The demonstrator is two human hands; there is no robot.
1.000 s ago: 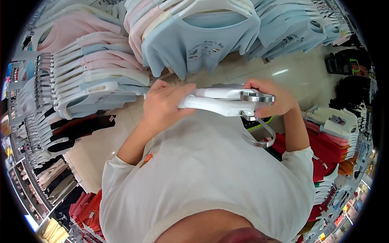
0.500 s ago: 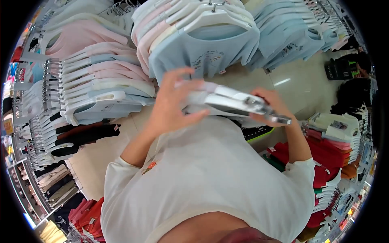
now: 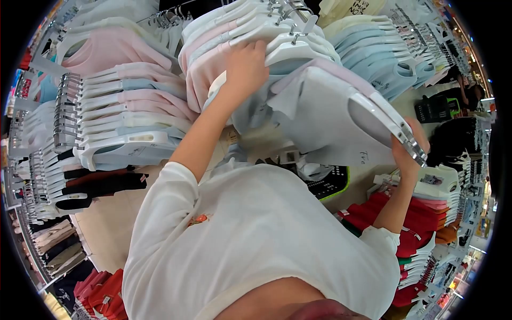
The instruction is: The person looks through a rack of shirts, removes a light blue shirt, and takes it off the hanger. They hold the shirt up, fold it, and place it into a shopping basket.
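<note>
My right hand is closed round the metal hook end of a few white hangers. From these hang pale grey and lilac shirts, spread out in front of my chest. My left hand reaches up to the central rack, its fingers curled in at the hanging shirts between a pink shirt and a white hanger. What its fingertips hold is hidden.
Hanging pastel shirts line the left rail, and light blue shirts hang at the right. A black basket with a green rim stands on the floor before me. Red clothes hang at lower right.
My right hand has moved right with the hangers, and their shirts now hang spread out. My left hand has left the held hangers and gone up to the central rack.
</note>
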